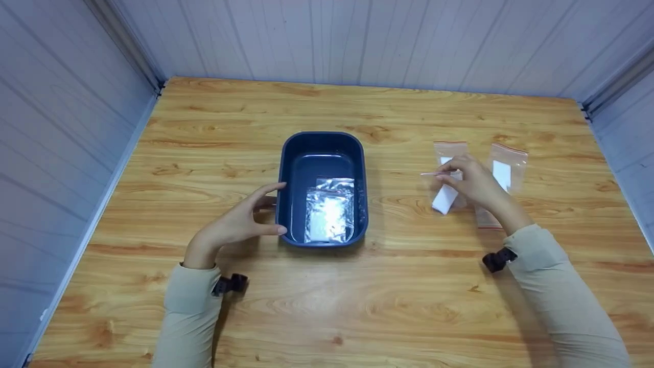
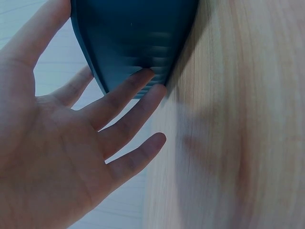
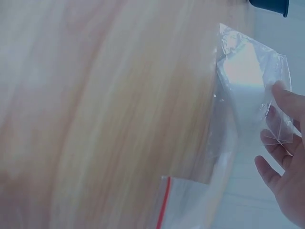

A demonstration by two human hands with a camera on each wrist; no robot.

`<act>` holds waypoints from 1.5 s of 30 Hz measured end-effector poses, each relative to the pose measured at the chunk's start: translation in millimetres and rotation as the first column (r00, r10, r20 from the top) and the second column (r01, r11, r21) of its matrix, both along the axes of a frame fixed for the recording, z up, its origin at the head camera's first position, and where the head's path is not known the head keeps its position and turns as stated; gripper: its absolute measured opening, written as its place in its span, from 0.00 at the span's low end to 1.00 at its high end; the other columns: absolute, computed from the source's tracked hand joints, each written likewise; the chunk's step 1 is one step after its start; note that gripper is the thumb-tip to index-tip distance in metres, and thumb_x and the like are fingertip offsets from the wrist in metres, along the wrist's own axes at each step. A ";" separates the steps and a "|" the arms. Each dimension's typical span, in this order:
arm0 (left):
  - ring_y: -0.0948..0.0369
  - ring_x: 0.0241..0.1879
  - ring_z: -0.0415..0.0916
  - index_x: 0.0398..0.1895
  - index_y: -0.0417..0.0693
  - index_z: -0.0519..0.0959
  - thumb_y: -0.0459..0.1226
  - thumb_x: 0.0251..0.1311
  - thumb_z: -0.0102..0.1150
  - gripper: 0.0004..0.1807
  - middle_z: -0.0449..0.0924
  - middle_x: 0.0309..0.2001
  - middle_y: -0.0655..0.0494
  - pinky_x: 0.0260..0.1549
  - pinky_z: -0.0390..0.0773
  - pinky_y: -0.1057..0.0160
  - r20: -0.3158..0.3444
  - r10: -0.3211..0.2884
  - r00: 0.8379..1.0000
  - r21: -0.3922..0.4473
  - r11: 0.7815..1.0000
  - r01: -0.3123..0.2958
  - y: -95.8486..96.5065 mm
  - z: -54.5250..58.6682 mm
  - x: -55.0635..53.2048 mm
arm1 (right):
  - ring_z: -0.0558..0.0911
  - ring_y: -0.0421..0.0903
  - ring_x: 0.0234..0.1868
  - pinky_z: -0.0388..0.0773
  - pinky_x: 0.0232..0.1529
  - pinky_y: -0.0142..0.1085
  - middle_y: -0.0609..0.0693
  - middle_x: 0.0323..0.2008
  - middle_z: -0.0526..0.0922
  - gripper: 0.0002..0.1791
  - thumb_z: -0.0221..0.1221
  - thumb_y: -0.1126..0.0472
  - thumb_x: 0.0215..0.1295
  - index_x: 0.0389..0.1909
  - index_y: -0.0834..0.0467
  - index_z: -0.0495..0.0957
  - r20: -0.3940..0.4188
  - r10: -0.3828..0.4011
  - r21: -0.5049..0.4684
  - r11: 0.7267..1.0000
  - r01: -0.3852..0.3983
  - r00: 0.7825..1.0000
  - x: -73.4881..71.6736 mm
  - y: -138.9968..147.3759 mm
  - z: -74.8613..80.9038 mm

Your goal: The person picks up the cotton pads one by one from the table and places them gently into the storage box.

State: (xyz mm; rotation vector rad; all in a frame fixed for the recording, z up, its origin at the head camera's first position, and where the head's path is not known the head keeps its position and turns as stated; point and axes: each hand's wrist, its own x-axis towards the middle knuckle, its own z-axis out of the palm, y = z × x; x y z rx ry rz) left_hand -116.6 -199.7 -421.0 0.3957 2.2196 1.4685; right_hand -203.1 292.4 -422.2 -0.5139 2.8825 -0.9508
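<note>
A dark blue rectangular tub (image 1: 322,166) stands on the table with a few clear zip bags (image 1: 327,220) lying flat inside, overlapping. My left hand (image 1: 230,220) is at the tub's left side, its fingers spread and fairly straight. The thumb and index finger touch the rim, and other fingertips rest on the outer wall in the left wrist view. My right hand (image 1: 475,184) pinches the edge of a clear zip bag (image 3: 243,71) with a white piece in it. This bag is tilted up, over another red-edged zip bag (image 1: 449,147).
Right of the held bag lies another zip bag (image 1: 503,171) with a white insert. A red bag edge (image 1: 488,227) shows below it, partly behind my right wrist. Pale panel walls (image 1: 337,41) border the wooden table (image 1: 327,306) at the back and sides.
</note>
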 end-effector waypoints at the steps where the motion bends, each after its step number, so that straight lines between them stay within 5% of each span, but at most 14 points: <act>1: 0.47 0.70 0.59 0.77 0.60 0.54 0.42 0.55 0.74 0.50 0.63 0.70 0.44 0.69 0.53 0.41 -0.004 -0.001 1.000 -0.001 1.000 0.001 0.0 -0.2 0.0 | 0.73 0.54 0.52 0.69 0.54 0.56 0.57 0.44 0.81 0.11 0.63 0.59 0.68 0.42 0.63 0.84 -0.011 0.009 -0.010 1.000 -0.010 1.000 1.1 0.1 0.6; 21: 0.46 0.71 0.57 0.78 0.60 0.53 0.43 0.54 0.74 0.51 0.61 0.71 0.43 0.69 0.52 0.40 0.011 0.010 1.000 -0.018 1.000 -0.010 0.6 0.7 0.8 | 0.77 0.45 0.42 0.69 0.49 0.49 0.51 0.37 0.85 0.06 0.64 0.62 0.66 0.39 0.61 0.85 -0.210 0.023 -0.143 0.988 -0.054 0.977 25.7 -6.3 16.7; 33: 0.46 0.71 0.58 0.78 0.56 0.53 0.40 0.56 0.73 0.50 0.62 0.71 0.42 0.70 0.54 0.41 -0.005 -0.007 1.000 -0.019 1.000 0.007 0.7 -0.7 -0.5 | 0.74 0.40 0.42 0.68 0.45 0.39 0.50 0.35 0.85 0.03 0.66 0.68 0.62 0.36 0.62 0.86 -0.316 -0.012 -0.226 0.972 -0.063 0.949 44.5 -26.9 29.5; 45: 0.45 0.71 0.56 0.78 0.58 0.53 0.42 0.56 0.73 0.50 0.60 0.72 0.42 0.70 0.52 0.40 0.014 0.003 1.000 -0.033 0.999 -0.003 0.5 0.0 -0.4 | 0.77 0.45 0.41 0.70 0.44 0.35 0.49 0.32 0.86 0.02 0.65 0.67 0.63 0.36 0.61 0.86 -0.433 0.006 -0.245 0.962 -0.124 0.902 57.6 -53.6 37.6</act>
